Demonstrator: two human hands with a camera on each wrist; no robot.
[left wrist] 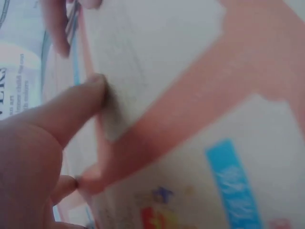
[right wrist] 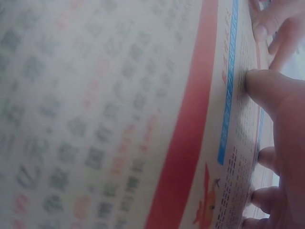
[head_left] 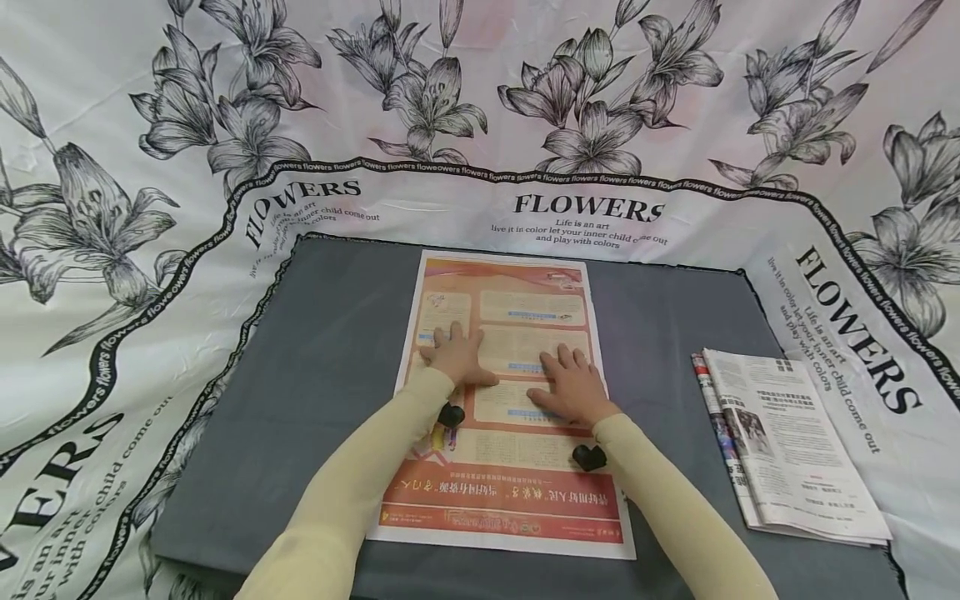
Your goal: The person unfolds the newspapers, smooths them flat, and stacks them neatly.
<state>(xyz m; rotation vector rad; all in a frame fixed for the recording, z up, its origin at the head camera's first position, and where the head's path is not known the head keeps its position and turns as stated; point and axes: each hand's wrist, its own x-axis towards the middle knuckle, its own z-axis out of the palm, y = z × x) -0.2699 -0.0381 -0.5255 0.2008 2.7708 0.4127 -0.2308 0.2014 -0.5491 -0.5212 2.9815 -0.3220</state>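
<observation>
A newspaper sheet in orange, red and cream lies spread flat on the grey table, its large red headline band toward the person. My left hand rests on its left half with the fingers spread. On the right half lies my right hand, fingers spread as well and pointing away. In the left wrist view the left thumb touches the printed page. The right wrist view has the right thumb on the paper beside a blue printed strip. Neither hand grips anything.
Folded newspapers lie stacked at the table's right side. The grey tabletop shows on both sides of the sheet. A white flower-printed cloth surrounds it. Small black pieces sit at both wrists.
</observation>
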